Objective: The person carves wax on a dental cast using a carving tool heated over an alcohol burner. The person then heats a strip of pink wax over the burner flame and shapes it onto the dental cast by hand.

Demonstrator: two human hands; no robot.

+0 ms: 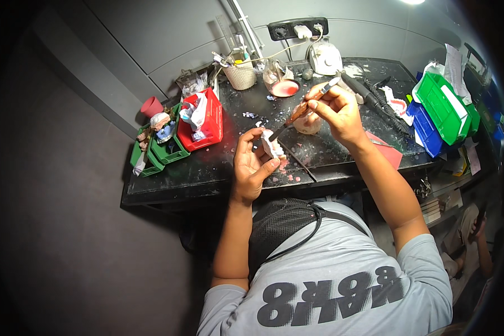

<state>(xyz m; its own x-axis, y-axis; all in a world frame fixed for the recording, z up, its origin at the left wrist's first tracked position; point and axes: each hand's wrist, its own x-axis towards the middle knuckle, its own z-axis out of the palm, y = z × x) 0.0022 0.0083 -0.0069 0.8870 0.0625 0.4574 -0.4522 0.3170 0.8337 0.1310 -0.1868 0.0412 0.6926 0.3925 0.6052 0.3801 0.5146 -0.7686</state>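
My left hand (247,175) is closed around a white dental cast (273,144) with pinkish parts, held upright above the bench's front part. My right hand (337,115) grips a wooden-handled tool (297,115); its dark, narrow tip is at the upper part of the cast, though I cannot tell whether it touches. Behind the tool, a pale rounded plaster piece (309,127) rests on the bench, partly hidden. A round dish of pink material (285,89) sits farther back beside a glass jar (274,70). Pink scraps lie below the cast.
Red (207,126) and green bins (168,151) stand left on the black bench (145,190); blue (428,134) and green trays (442,112) stand right. A pen holder (241,75), white device (325,59) and black handpiece (369,95) lie behind. Another person's arm (481,255) shows lower right.
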